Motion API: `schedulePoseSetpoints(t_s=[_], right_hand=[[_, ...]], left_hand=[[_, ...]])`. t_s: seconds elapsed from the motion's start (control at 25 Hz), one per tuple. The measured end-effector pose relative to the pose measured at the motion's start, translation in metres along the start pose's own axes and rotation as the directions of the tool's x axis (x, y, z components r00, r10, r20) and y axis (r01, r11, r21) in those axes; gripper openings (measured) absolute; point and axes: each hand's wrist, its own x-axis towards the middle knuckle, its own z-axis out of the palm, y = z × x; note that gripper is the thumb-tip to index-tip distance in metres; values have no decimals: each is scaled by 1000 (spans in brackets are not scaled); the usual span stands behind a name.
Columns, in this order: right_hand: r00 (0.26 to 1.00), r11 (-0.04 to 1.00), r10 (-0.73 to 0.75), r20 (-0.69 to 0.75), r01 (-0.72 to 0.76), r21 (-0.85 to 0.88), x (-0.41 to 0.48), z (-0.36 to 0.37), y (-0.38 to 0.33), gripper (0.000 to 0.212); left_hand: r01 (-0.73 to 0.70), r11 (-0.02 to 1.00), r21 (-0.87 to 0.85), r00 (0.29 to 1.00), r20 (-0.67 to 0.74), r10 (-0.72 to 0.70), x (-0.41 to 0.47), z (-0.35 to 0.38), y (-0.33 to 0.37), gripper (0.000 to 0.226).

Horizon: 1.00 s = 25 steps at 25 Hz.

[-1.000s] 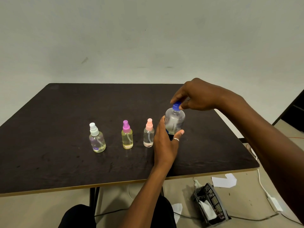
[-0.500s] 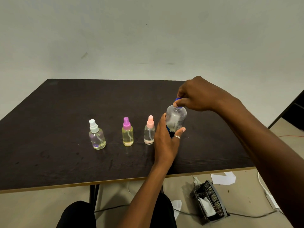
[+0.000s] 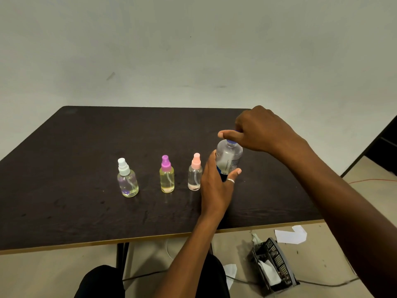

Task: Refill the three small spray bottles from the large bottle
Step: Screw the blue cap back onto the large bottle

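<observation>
The large clear bottle (image 3: pixel 228 157) stands upright on the dark table (image 3: pixel 86 147), right of the row. My left hand (image 3: pixel 217 188) grips its lower body. My right hand (image 3: pixel 261 130) covers its top, fingers closed on the blue cap (image 3: pixel 231 143), which is mostly hidden. Three small spray bottles stand in a row to the left: one with a white top (image 3: pixel 126 179), one with a purple top (image 3: pixel 167 175), one with a pink top (image 3: pixel 195 174). All three have their spray tops on.
The table's near edge runs across the lower frame. On the floor at the right lie a black mesh basket (image 3: pixel 274 269) with paper in it, white paper scraps (image 3: pixel 290 234) and a cable. My knees show below the table.
My right hand has turned on the blue cap, its fingers now covering more of it. The left hand keeps its grip on the bottle. The spray bottles have not moved.
</observation>
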Motion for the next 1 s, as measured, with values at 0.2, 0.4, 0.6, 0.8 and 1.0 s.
schedulePoseSetpoints(t_s=[0.2,0.4,0.6,0.8,1.0], right_hand=[[981,963,-149,124,115,242,3,-19,14,31],[945,947,-253,207,198,252,10,-16,13,32],[954,950,-237,184,189,248,16,-14,12,29],[979,983,-151,133,134,128,12,-4,6,25],[1000,1000,21,7,-21,-15,5,13,-9,51]], left_hand=[[-4,1000,-11,1000,0,4,0,0,-1,81],[-35,999,-4,999,-4,35,-1,-2,-1,80],[-22,1000,12,1000,-17,23,-1,0,-3,80],[-10,1000,9,1000,-13,10,0,0,-3,80],[-1,1000,-21,1000,0,1,-1,-1,-2,79]])
